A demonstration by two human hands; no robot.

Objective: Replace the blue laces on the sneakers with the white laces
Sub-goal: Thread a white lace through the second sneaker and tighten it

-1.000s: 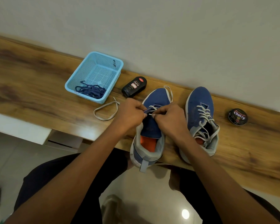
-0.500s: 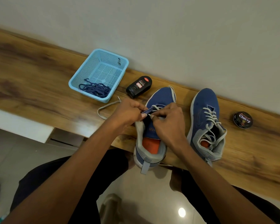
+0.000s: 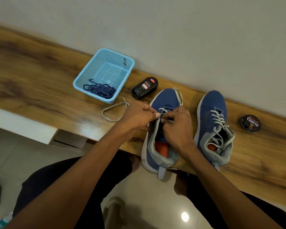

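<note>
At the centre of the frame, our left hand (image 3: 137, 115) and right hand (image 3: 177, 125) meet over the eyelets of the left sneaker (image 3: 162, 129), both forearms reaching up from the bottom edge. Our left fingers curl and pinch the eyelet edge; our right fingers curl around the white lace (image 3: 112, 111), whose slack loops left on the bench (image 3: 40, 76). The right sneaker (image 3: 213, 126), laced white, stands just right. Blue laces (image 3: 100, 90) lie in the basket (image 3: 104, 53), upper left.
</note>
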